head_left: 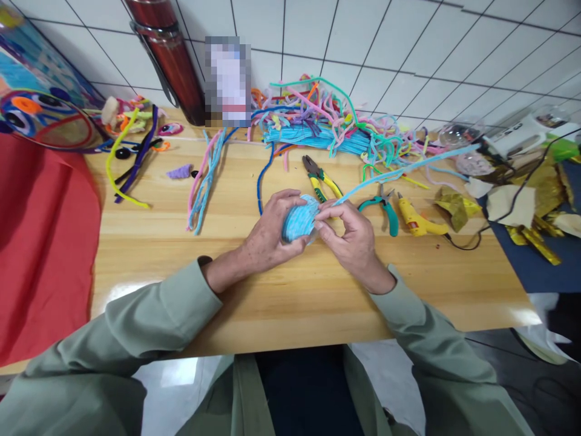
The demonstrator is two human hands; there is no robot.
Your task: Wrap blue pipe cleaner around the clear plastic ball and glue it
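My left hand (pixel 278 231) is wrapped round a light-blue ball of wound pipe cleaner (pixel 299 223), above the wooden table. At the ball's right side my right hand (pixel 347 236) pinches a long light-blue pipe cleaner (pixel 399 172). Its free length slants up to the right, past the loose pile. The near end, by the ball, is hidden by my fingers. Yellow-and-green pliers (pixel 321 177) lie just beyond my hands. Teal-handled cutters (pixel 384 212) and a yellow hot glue gun (pixel 417 218) rest to the right of my right hand.
Tangled pipe cleaners (pixel 327 118) and a light-blue bundle (pixel 318 138) lie against the tiled wall. A dark red thermos (pixel 175 60) stands at the back left. Red cloth (pixel 45 242) covers the left end. The glue gun's black cord (pixel 476 242) runs right, toward gold scraps (pixel 538 245).
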